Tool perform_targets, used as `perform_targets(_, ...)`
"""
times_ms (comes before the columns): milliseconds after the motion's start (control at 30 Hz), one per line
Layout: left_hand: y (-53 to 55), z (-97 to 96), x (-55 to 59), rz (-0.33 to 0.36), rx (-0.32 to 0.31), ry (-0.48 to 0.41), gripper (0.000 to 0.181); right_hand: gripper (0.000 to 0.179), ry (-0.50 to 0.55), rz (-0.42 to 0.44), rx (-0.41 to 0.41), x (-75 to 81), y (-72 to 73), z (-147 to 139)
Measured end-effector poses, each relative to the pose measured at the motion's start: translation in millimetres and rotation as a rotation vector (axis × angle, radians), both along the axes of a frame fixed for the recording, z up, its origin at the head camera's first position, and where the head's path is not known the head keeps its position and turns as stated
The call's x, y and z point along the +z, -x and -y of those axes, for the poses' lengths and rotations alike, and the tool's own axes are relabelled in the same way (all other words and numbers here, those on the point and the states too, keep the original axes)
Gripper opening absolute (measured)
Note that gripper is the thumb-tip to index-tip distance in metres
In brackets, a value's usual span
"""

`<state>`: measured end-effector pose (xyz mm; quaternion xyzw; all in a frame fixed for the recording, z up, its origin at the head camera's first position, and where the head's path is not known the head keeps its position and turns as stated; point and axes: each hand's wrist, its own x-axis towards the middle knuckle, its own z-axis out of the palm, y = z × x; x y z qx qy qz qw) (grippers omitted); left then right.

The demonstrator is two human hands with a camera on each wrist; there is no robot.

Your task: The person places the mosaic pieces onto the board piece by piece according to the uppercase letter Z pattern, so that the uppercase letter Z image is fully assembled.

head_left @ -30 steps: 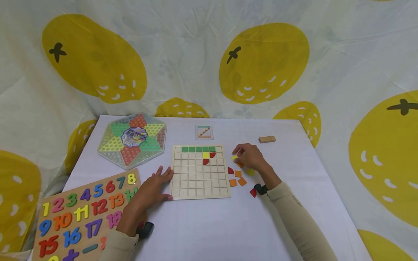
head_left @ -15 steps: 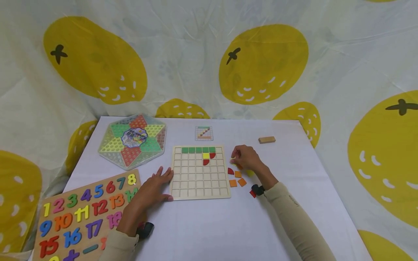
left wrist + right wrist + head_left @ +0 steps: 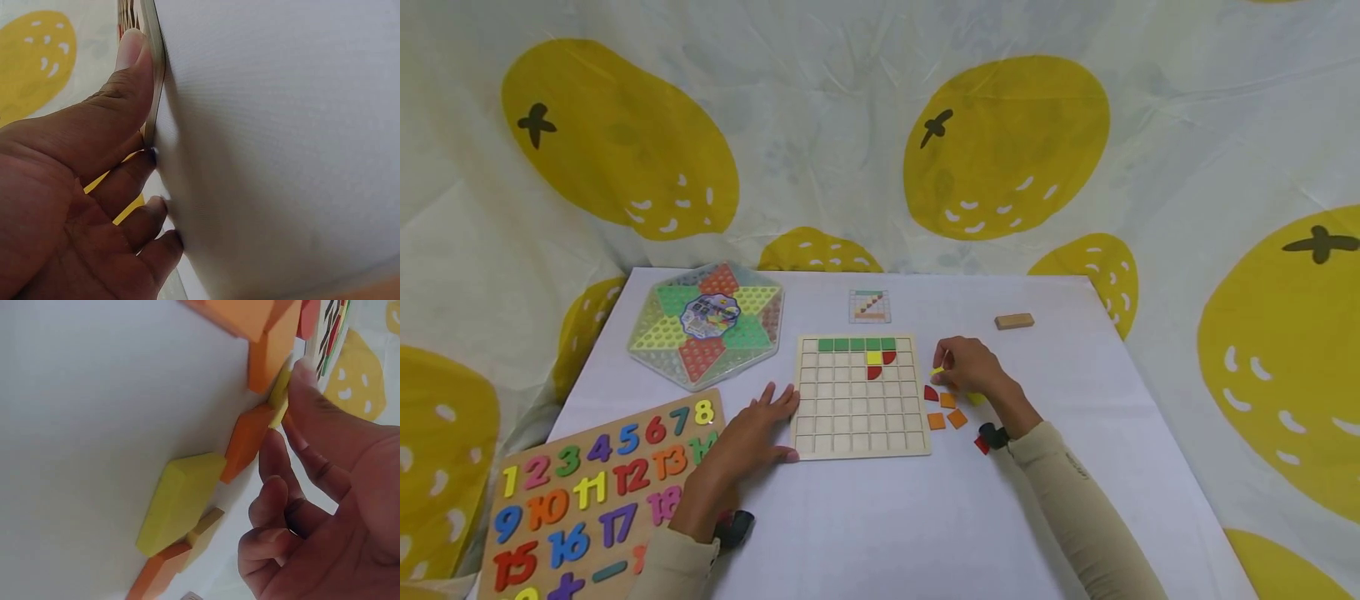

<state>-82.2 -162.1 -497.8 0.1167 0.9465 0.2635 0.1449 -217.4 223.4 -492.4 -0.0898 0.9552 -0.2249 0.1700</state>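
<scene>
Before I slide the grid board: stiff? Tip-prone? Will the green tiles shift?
Grid board looks stiff: its edges run straight. It should slide rather than tip, being broad, thin and flat on the table. The green tiles will probably hold in a gentle push, since they look seated in the grid's cells.

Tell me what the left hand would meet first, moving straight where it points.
Likely the pale square wooden grid board: the left hand seems to touch its left edge.
</scene>
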Motion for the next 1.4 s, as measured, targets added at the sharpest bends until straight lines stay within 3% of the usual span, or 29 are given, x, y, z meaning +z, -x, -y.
perform_targets(100, 0.1, 0.0, 0.1, 0.006, 0.006, 0.005, 0.1, 0.025, -0.001, -0.01, 0.025, -0.9, -0.3, -1)
perform_targets(300, -1.4, -0.9, 1.5, 0.018, 0.042, 0.028, 0.102, 0.026, 0.048, -0.028, -0.004, -5.3, -1.4, -2)
perform_targets(433, -1.9, -1.1, 1.8, 0.022, 0.051, 0.029, 0.102, 0.016, 0.13, -0.069, -0.001, -3.1, -2.1, 4)
perform_targets(567, -2.2, -1.1, 2.3, 0.026, 0.053, 0.022, 0.101, 0.006, 0.183, -0.097, 0.061, 3.7, -3.6, 17)
perform_targets(867, -0.2, -1.5, 1.1, 0.026, 0.053, 0.019, 0.102, 0.008, 0.271, -0.101, 0.161, 12.4, -8.5, 61)
perform_targets(1100, 1.9, -0.5, -0.9, 0.032, 0.052, 0.007, 0.103, 0.012, 0.268, -0.096, 0.123, 7.5, -8.7, 93)
perform_targets(1400, 1.1, -1.2, -0.2, 0.03, 0.044, 0.008, 0.102, 0.016, 0.179, -0.095, 0.089, -1.2, -8.1, 115)
